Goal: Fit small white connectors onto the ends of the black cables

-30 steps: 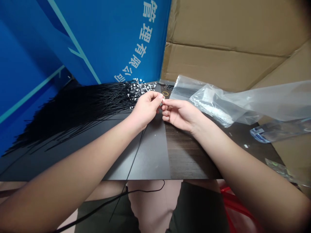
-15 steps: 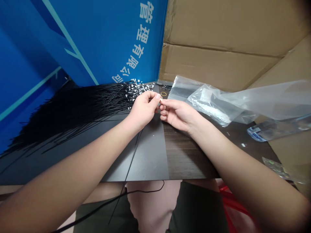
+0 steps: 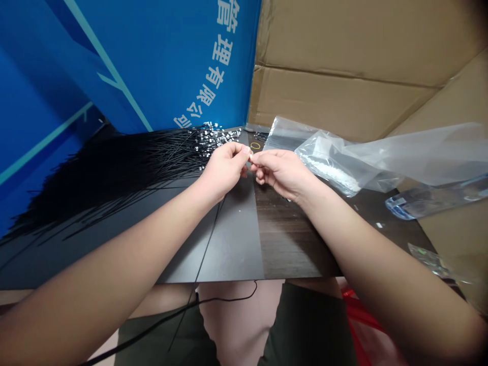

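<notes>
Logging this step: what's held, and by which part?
The left hand and right hand pinch a tiny pale piece; which part is too small to tell.

1. L hand [image 3: 223, 170]: back up, fingers curled in, thumb & index pinched tight at the tips.
2. R hand [image 3: 282, 173]: thumb & index pinched too, other fingers loosely curled under, palm angled down & in.
3. L fingertips [image 3: 246, 150] & R fingertips [image 3: 256, 157]: meet at centre of view, touching or v. close, can't tell which.
4. L forearm [image 3: 114, 259]: bare, runs diag. up from bottom-left corner to wrist.
5. R forearm [image 3: 381, 264]: bare, runs diag. up from bottom-right corner, wrist slightly bent.
</notes>
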Demonstrator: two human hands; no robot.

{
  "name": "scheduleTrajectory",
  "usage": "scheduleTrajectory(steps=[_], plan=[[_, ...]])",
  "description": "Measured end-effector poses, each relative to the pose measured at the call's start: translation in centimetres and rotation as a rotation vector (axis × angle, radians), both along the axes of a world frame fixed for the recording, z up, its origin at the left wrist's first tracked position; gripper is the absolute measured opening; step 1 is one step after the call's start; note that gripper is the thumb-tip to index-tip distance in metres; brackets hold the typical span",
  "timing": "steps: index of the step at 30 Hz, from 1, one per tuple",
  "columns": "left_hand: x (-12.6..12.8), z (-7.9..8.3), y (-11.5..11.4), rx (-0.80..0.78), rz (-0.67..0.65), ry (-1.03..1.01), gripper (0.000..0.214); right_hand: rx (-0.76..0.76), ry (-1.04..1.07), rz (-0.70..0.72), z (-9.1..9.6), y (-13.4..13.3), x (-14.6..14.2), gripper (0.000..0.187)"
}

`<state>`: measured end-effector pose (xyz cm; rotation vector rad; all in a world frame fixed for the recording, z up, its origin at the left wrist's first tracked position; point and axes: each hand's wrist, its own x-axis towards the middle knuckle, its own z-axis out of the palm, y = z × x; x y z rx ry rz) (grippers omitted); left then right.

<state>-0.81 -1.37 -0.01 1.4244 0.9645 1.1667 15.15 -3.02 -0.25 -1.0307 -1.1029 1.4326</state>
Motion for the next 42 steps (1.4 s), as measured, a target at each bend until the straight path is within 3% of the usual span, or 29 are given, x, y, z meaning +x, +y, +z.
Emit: scheduleTrajectory(steps=[6,11,22,30,36,42], plan=[[-0.2,-0.2,0.3,-0.020,0.024,0.049,0.019,0.064,-0.002,-0.069,0.1,0.5,0.6,0.010],[-0.1,-0.4,0.3,-0.006,-0.008,0.045,0.015,0.103,-0.002,-0.023,0.0,0.8,1.1,0.011],[-0.5,0.4,0.0,0.069,-0.009,0.136,0.019,0.035,0.011,0.050,0.5,0.6,1.6,0.016],[-0.5,0.9,-0.2,0.020,-0.034,0.133,0.014,0.077,-0.044,0.105,0.0,1.0,2.6,0.017],[-0.6,1.0,-0.3,0.017,-0.042,0.176,0.013,0.089,-0.121,0.101,0.2,0.9,2.7,0.029],[-0.6,0.8,-0.3,0.037,-0.048,0.231,0.013,0.126,-0.192,0.116,0.4,1.0,3.0,0.026]])
